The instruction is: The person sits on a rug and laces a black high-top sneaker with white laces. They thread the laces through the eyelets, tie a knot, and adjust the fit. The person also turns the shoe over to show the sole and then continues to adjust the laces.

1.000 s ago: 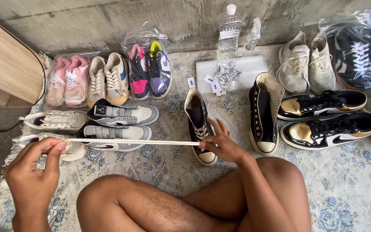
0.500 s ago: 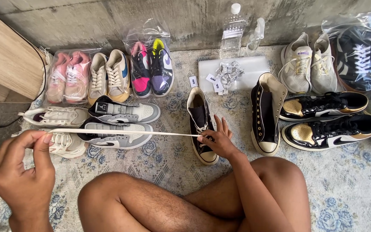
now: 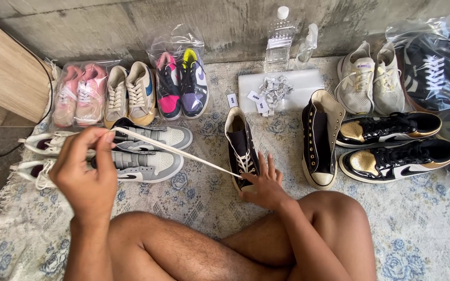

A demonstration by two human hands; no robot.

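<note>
From the head camera, shoes ring a pale patterned rug (image 3: 423,229) laid against a concrete wall. At the back left sit a bagged pink pair (image 3: 79,99), a beige pair (image 3: 130,96) and a bagged pink-and-purple pair (image 3: 182,86); nearer, two grey-and-white sneakers (image 3: 141,156) lie on their sides just beyond the left hand (image 3: 87,174). A clear plastic bottle (image 3: 278,44) stands behind a white tray (image 3: 308,83) holding paper tags. To the right are a second black high-top (image 3: 320,140), two black-and-gold sneakers (image 3: 391,145), a pale grey pair (image 3: 371,78) and bagged dark shoes (image 3: 436,70). Bare crossed legs fill the foreground.

The black high-top sneaker (image 3: 241,145) stands upright at the rug's centre, toe toward the person, partly laced in white. The right hand (image 3: 266,184) rests spread on its toe, pinning it without gripping. The left hand is closed, pinching the end of the white shoelace (image 3: 178,152), which runs taut from the shoe's eyelets up and leftward across the grey sneakers.
</note>
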